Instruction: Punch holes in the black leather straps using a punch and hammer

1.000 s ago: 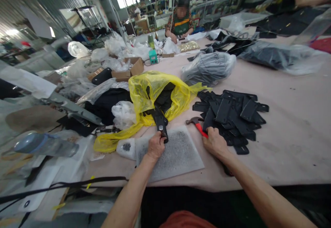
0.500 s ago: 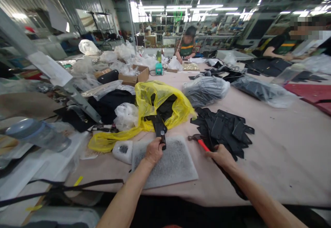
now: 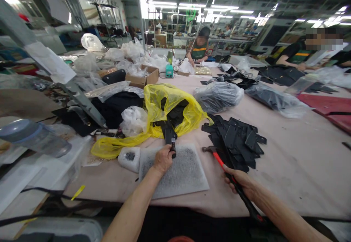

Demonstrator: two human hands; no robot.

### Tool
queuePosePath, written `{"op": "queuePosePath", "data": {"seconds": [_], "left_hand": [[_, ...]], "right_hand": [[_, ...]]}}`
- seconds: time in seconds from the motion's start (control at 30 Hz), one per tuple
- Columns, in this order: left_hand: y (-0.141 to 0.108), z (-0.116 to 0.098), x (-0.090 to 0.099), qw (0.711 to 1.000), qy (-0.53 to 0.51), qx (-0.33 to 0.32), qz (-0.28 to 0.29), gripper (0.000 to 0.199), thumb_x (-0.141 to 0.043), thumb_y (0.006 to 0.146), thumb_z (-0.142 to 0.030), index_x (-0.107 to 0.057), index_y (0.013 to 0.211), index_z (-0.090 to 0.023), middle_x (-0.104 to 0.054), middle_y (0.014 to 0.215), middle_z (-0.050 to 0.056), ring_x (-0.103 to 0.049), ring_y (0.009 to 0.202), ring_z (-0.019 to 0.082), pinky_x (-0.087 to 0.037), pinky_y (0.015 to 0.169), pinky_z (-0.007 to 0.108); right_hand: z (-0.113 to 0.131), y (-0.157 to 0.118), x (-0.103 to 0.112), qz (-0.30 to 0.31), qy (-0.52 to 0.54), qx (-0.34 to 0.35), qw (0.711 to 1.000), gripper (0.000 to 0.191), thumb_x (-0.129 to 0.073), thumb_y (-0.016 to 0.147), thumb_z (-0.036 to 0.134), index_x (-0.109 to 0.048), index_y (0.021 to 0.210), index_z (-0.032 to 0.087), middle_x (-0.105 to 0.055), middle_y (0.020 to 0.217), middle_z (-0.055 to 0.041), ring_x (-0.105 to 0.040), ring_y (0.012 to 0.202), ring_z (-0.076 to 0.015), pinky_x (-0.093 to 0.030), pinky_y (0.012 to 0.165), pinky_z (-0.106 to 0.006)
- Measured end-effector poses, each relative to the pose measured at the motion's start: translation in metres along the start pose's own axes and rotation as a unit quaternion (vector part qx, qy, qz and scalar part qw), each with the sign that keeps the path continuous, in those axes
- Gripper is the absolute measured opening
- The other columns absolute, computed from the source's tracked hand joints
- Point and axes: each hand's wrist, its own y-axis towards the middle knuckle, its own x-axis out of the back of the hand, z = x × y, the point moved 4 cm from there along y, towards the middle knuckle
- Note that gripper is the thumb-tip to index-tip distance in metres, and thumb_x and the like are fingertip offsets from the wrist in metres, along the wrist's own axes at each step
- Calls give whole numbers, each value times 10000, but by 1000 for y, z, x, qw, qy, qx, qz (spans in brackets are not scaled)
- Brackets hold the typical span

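Observation:
My left hand (image 3: pixel 162 161) is closed around a short black punch-like tool (image 3: pixel 173 150) with a shiny metal top, held upright over the speckled white pad (image 3: pixel 189 176). What lies under its tip is hard to make out. My right hand (image 3: pixel 241 182) grips a claw hammer (image 3: pixel 218 158) by its red and black handle, to the right of the pad, with the hammer head pointing left and away from me. Beyond the hammer lies a pile of flat black pieces (image 3: pixel 236 137). Black strips stick out of the yellow plastic bag (image 3: pixel 153 101) just behind the pad.
A small white block (image 3: pixel 129 157) with a dark patch touches the pad's left side. Clear plastic bags of dark goods (image 3: pixel 219 96) lie farther back. A metal post (image 3: pixel 82 105) and a large plastic bottle (image 3: pixel 35 136) stand left. Two people (image 3: pixel 199 50) work across the table.
My right hand has come down and slightly right with the hammer, so more of its handle shows. My left hand stays nearly where it was, still around the punch-like tool.

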Motion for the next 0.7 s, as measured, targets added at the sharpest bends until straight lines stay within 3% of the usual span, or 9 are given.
{"op": "queuePosePath", "data": {"seconds": [0.07, 0.13, 0.23, 0.33, 0.43, 0.5, 0.6, 0.7], "left_hand": [[0, 0, 0, 1000, -1, 0, 0, 153, -526, 835, -123, -604, 949, -189, -690, 873, 41, -659, 870, 185, -502, 794, 281], [0, 0, 0, 1000, 1, -1, -1, 151, -526, 835, -123, -605, 945, -191, -690, 871, 40, -660, 870, 185, -502, 792, 281], [0, 0, 0, 1000, 11, -6, -2, 152, -528, 832, -122, -607, 939, -196, -691, 869, 38, -661, 871, 183, -502, 788, 273], [0, -1, 0, 1000, 25, -11, -1, 150, -527, 832, -123, -609, 936, -193, -690, 859, 40, -660, 859, 181, -501, 775, 265], [0, -2, 0, 999, 43, -10, -4, 151, -526, 829, -121, -608, 938, -184, -689, 849, 47, -660, 846, 185, -501, 760, 267], [1, -2, -1, 999, 48, -11, -4, 155, -526, 828, -117, -608, 945, -180, -688, 847, 50, -661, 847, 186, -500, 761, 268], [1, -2, -2, 999, 48, -17, -2, 153, -528, 830, -118, -609, 945, -180, -686, 844, 50, -661, 856, 187, -498, 772, 267], [1, -2, -2, 998, 53, -16, 2, 143, -531, 833, -126, -608, 938, -186, -683, 848, 49, -660, 862, 188, -496, 774, 268]], "right_hand": [[5, -1, -11, 55, 144, -33, 987, 181, -471, 859, 388, -490, 898, 213, -526, 608, 16, -422, 394, -95, -349, 399, -212], [12, -3, -18, 49, 197, -41, 978, 148, -477, 848, 330, -449, 950, 226, -464, 585, 60, -363, 373, -80, -290, 385, -189], [36, -16, -25, 34, 138, 52, 988, 190, -481, 855, 403, -450, 913, 225, -404, 566, 82, -321, 362, -76, -233, 366, -195], [84, -45, -26, 18, 11, 206, 978, 280, -479, 860, 492, -445, 796, 222, -425, 562, 68, -364, 400, -88, -259, 388, -218], [141, -84, -21, -60, -107, 366, 923, 278, -437, 902, 448, -415, 738, 225, -483, 569, 47, -459, 481, -107, -337, 481, -231], [166, -105, -21, -113, -132, 437, 883, 236, -400, 929, 410, -427, 782, 226, -511, 587, 40, -478, 496, -112, -343, 504, -233], [174, -119, -23, -184, -164, 494, 834, 211, -368, 949, 382, -434, 825, 225, -486, 576, 41, -435, 459, -111, -298, 485, -238], [165, -116, -28, -166, -283, 510, 795, 213, -389, 941, 349, -431, 773, 225, -463, 552, 35, -385, 429, -109, -215, 472, -261]]}}
